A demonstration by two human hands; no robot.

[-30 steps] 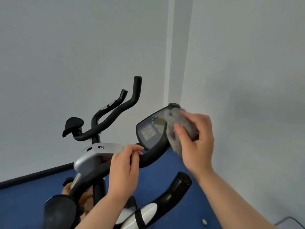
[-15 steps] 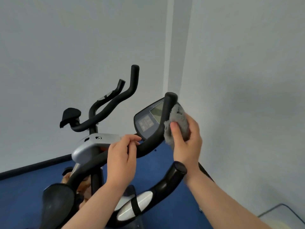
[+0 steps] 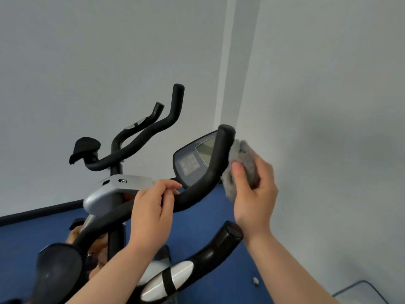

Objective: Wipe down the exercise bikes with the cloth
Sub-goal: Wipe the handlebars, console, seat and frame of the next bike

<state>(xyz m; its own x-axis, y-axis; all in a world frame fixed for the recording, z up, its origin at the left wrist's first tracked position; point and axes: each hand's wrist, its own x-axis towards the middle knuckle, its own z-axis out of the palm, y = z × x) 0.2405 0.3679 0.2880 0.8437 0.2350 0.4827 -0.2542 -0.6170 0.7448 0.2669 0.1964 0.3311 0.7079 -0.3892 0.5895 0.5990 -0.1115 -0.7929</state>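
A black handlebar (image 3: pixel 206 178) of the near exercise bike curves up to a rounded tip in mid-frame. My left hand (image 3: pixel 151 213) grips the bar lower down, fingers curled over it. My right hand (image 3: pixel 254 191) holds a bunched grey cloth (image 3: pixel 243 159) pressed against the right side of the bar's upright end. Behind the bar sits the bike's console (image 3: pixel 192 160) with a small screen and buttons. A second handlebar end (image 3: pixel 219 246) with a silver sensor pad points up below my right hand.
A second bike's handlebars (image 3: pixel 142 137) and silver housing (image 3: pixel 114 189) stand behind on the left. Pale walls meet in a corner close on the right. Blue floor (image 3: pixel 208 216) lies below, with a black skirting strip at the left and a glass-edged object (image 3: pixel 361 292) at the bottom right.
My right hand and the cloth slid down from the bar's tip to its right side, uncovering the tip. The left hand kept its grip on the bar.
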